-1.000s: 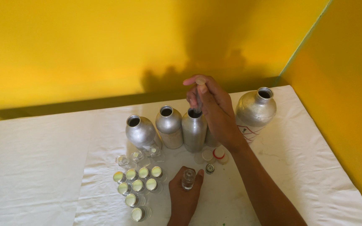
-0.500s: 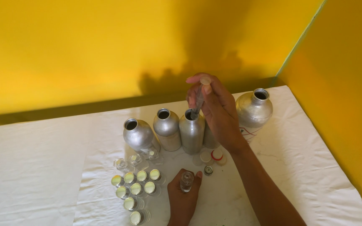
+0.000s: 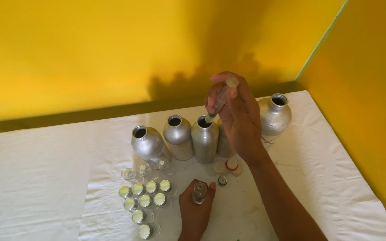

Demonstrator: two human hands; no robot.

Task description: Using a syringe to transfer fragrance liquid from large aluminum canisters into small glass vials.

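Observation:
My right hand (image 3: 237,118) grips a clear syringe (image 3: 219,100), thumb on its plunger, tip just above the open mouth of a silver metal bottle (image 3: 204,139). My left hand (image 3: 195,213) holds a small clear glass vial (image 3: 199,193) upright on the white cloth. Two more open silver bottles (image 3: 178,136) (image 3: 147,143) stand to the left in a row. A rounder silver bottle (image 3: 275,114) stands at the right, partly behind my right hand.
Several small capped vials (image 3: 146,201) with pale round tops cluster left of my left hand. Loose caps (image 3: 228,166) lie by the bottles' bases. A white cloth (image 3: 45,174) covers the table. Yellow walls (image 3: 90,49) close in behind and at the right.
My right hand has lifted the syringe up and to the right, so its tip has come out of the bottle's mouth. The left hand and its vial stay put.

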